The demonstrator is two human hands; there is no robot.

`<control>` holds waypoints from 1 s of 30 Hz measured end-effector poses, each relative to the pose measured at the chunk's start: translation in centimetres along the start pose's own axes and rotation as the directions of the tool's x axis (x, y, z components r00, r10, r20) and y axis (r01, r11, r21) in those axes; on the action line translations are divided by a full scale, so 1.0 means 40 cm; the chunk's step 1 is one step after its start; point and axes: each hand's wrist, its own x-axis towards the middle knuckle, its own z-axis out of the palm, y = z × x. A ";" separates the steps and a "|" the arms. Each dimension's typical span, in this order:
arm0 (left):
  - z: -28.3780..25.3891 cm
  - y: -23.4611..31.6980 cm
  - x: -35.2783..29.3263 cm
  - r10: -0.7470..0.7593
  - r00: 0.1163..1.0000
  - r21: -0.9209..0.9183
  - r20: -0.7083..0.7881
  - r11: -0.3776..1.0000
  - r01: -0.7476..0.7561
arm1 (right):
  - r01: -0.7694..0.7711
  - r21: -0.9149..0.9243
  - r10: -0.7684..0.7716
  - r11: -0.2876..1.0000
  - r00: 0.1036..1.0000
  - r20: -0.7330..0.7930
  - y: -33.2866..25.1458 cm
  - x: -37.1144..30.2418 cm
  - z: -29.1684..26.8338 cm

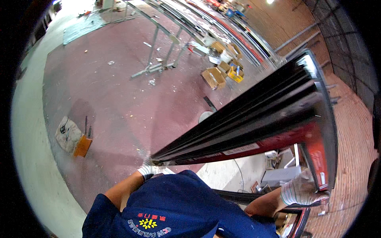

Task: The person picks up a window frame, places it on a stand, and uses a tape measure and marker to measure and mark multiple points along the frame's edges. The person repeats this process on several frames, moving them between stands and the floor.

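A large black metal frame, apparently a door or window frame, is tilted across the view from beside my body up to the far right. Red film with a white label covers part of its face. My left hand, in a white striped glove, is closed around its near left end; the fingertips are partly hidden. Along the red-and-black side piece at the right, my gloved right hand has its fingers wrapped round the lower part. Another black bar passes behind my right forearm; whether it joins the frame I cannot tell.
A metal trestle stands on the dark red floor ahead, near long metal profiles and cardboard boxes. At left lie a cloth with tools and an orange block. A brick wall rises close on the right.
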 end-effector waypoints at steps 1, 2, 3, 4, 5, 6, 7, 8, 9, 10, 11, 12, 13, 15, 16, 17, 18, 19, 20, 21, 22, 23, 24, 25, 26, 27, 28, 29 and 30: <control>0.075 0.037 -0.083 0.044 0.995 -0.147 -0.086 0.988 -0.057 | -0.313 0.309 0.274 0.898 0.948 0.164 0.031 0.015 -0.005; 0.151 0.060 -0.137 0.040 0.988 -0.294 -0.152 0.952 -0.083 | -0.242 0.356 0.198 0.902 0.968 0.157 0.048 0.031 0.000; 0.185 0.085 -0.160 0.115 0.974 -0.306 -0.193 0.936 -0.171 | -0.172 0.412 0.120 0.895 0.982 0.149 0.073 0.047 0.047; 0.213 0.099 -0.141 0.251 0.964 -0.358 -0.091 0.895 -0.266 | 0.070 0.195 -0.065 0.978 0.997 -0.029 0.102 0.064 0.100; 0.255 0.113 -0.154 0.316 0.947 -0.250 -0.049 0.914 -0.318 | 0.049 0.185 -0.048 0.982 0.999 -0.009 0.139 0.107 0.157; 0.288 0.133 -0.128 0.399 0.913 -0.248 -0.085 0.879 -0.407 | 0.054 0.221 -0.048 0.974 0.998 -0.029 0.181 0.144 0.198; 0.327 0.154 -0.097 0.468 0.868 -0.270 -0.166 0.825 -0.497 | 0.062 0.251 -0.051 0.966 0.997 -0.051 0.219 0.183 0.233; 0.405 0.158 -0.047 0.524 0.819 -0.241 -0.232 0.785 -0.571 | 0.106 0.214 -0.091 0.971 0.993 -0.079 0.213 0.238 0.217; 0.413 0.189 -0.061 0.617 0.751 -0.216 -0.235 0.721 -0.659 | 0.115 0.208 -0.101 0.971 0.992 -0.077 0.235 0.179 0.242; 0.347 0.272 -0.019 0.625 0.757 -0.310 -0.189 0.693 -0.650 | 0.013 0.298 -0.040 0.954 0.996 0.085 0.257 0.128 0.217; 0.352 0.321 -0.030 0.610 0.768 -0.358 -0.197 0.684 -0.635 | -0.141 0.435 0.022 0.889 0.963 0.268 0.293 0.097 0.198; 0.369 0.366 -0.023 0.592 0.778 -0.409 -0.208 0.670 -0.619 | -0.327 0.504 0.085 0.799 0.892 0.443 0.338 0.095 0.181; 0.368 0.393 -0.032 0.648 0.744 -0.370 -0.166 0.658 -0.656 | -0.228 0.508 0.055 0.830 0.941 0.333 0.374 0.082 0.159; 0.427 0.462 -0.038 0.728 0.685 -0.314 -0.020 0.646 -0.696 | -0.002 0.479 -0.068 0.878 0.989 0.129 0.415 0.096 0.163; 0.480 0.511 -0.039 0.709 0.705 -0.360 0.007 0.659 -0.660 | 0.023 0.497 -0.092 0.867 0.989 0.115 0.426 0.119 0.134; 0.516 0.537 -0.047 0.769 0.640 -0.320 -0.012 0.603 -0.731 | -0.001 0.525 -0.061 0.851 0.993 0.099 0.521 0.132 0.114; 0.568 0.572 -0.060 0.803 0.596 -0.306 0.025 0.574 -0.760 | -0.078 0.599 -0.056 0.797 0.978 0.201 0.564 0.138 0.107; 0.619 0.617 -0.068 0.831 0.552 -0.295 0.065 0.544 -0.785 | -0.159 0.656 -0.065 0.738 0.951 0.303 0.609 0.149 0.101; 0.672 0.682 -0.092 0.862 0.505 -0.218 0.043 0.501 -0.838 | -0.121 0.687 -0.064 0.716 0.969 0.238 0.669 0.161 0.085; 0.693 0.737 -0.105 0.922 0.386 -0.193 -0.004 0.378 -0.905 | -0.041 0.687 -0.062 0.726 0.990 0.126 0.747 0.151 0.082; 0.709 0.782 -0.131 0.924 0.382 -0.116 -0.004 0.379 -0.918 | -0.091 0.716 -0.059 0.692 0.982 0.181 0.822 0.144 0.081; 0.754 0.805 -0.184 0.923 0.384 -0.045 -0.016 0.383 -0.923 | -0.153 0.735 -0.050 0.660 0.968 0.247 0.894 0.133 0.099; 0.784 0.860 -0.206 0.957 0.289 -0.128 0.029 0.290 -0.948 | -0.052 0.607 0.136 0.793 0.986 -0.092 0.967 0.119 0.164; 0.809 0.900 -0.236 0.980 0.183 -0.204 0.076 0.195 -0.959 | -0.035 0.630 0.159 0.776 0.977 -0.142 1.053 0.118 0.163; 0.853 0.932 -0.247 0.975 0.167 -0.257 0.149 0.201 -0.945 | -0.031 0.611 0.192 0.791 0.961 -0.200 1.107 0.128 0.175; 0.865 0.974 -0.247 0.969 0.167 -0.252 0.183 0.210 -0.945 | -0.040 0.583 0.220 0.812 0.945 -0.241 1.173 0.132 0.211; 0.920 0.990 -0.273 0.971 0.122 -0.178 0.208 0.160 -0.971 | -0.108 0.632 0.292 0.768 0.936 -0.195 1.230 0.145 0.212; 0.974 1.007 -0.301 0.967 0.078 -0.106 0.242 0.107 -0.989 | -0.169 0.676 0.353 0.718 0.924 -0.145 1.278 0.154 0.213; 0.959 1.069 -0.330 0.971 0.024 -0.121 0.239 0.055 -0.991 | -0.306 0.726 0.432 0.615 0.902 0.014 1.386 0.137 0.237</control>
